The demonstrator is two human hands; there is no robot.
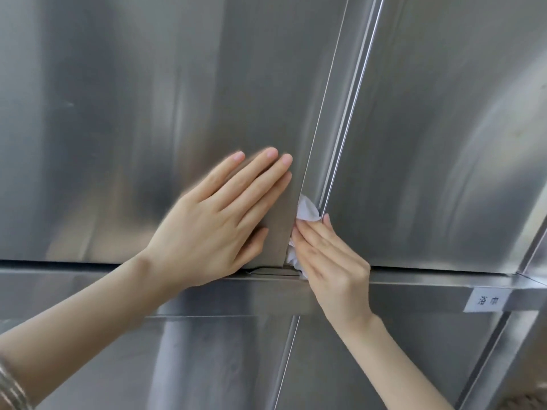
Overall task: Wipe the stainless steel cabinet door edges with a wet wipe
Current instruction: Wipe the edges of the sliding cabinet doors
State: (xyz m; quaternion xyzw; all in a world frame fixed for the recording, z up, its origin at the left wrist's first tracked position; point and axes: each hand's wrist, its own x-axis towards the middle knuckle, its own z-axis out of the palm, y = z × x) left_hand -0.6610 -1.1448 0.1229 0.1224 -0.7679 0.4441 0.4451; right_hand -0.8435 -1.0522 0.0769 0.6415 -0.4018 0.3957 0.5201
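The left hand [219,214] lies flat on the left stainless steel cabinet door [133,113], low and near its right edge. Its fingers [260,173] are straight and close together, and the thumb is spread out below them, just above the bottom edge of the door. It holds nothing. On this wrist, at the lower left corner, there are thin metal bracelets [11,389].

The right hand [331,258] holds the white crumpled wet wipe [307,210] in the narrow gap between the two doors, near the bottom. The wipe touches the right edge of the left door, and part of it sticks out above the fingertips [325,220]. The fingers are a little bent and pressed on the wipe. The thumb is hidden, so the wipe is probably pinched, but I cannot tell this for sure.

The right stainless steel cabinet door [444,143] is just beside the wipe, with a bright vertical strip along its left edge. Under both doors runs a horizontal steel rail [414,288]. A white paper label [485,300] with dark characters is stuck on this rail, well apart from the hands, at the right
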